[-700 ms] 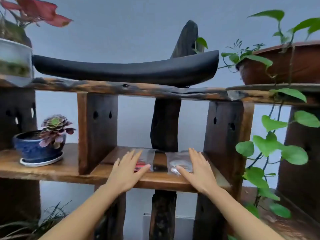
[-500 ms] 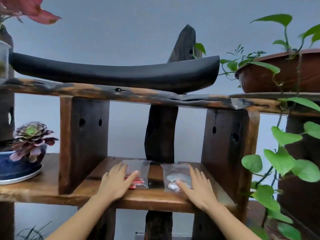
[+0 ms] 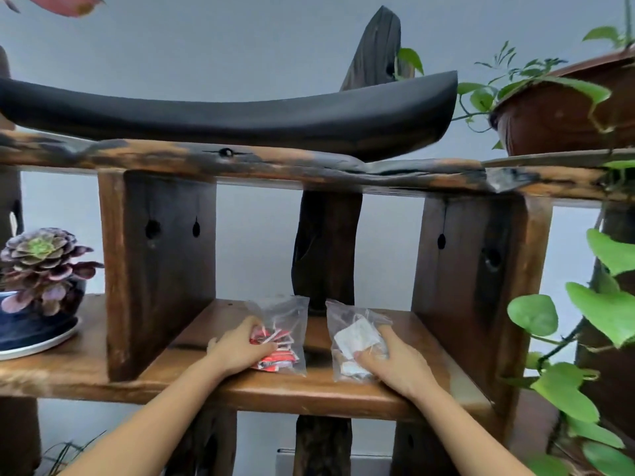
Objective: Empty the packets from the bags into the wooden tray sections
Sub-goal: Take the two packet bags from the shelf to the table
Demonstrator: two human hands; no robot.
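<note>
Gripping two bags (image 3: 279, 333) (image 3: 354, 340) (one per hand (image 3: 240, 348) (image 3: 395, 364)).

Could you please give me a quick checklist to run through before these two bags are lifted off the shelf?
1. Left hand gripping the bag of red packets: ok, fingers closed over its left side.
2. Right hand gripping the bag of white packets: ok, thumb and fingers pinch it.
3. Bags apart from each other: ok, a strip of bare shelf shows between them.
4. Bags sealed at the top: cannot tell, the clear plastic is too blurred.
5. Room overhead to lift: ok, open space below the upper board.
6. Wooden tray ready to receive the packets: cannot tell, none is in view.
</note>
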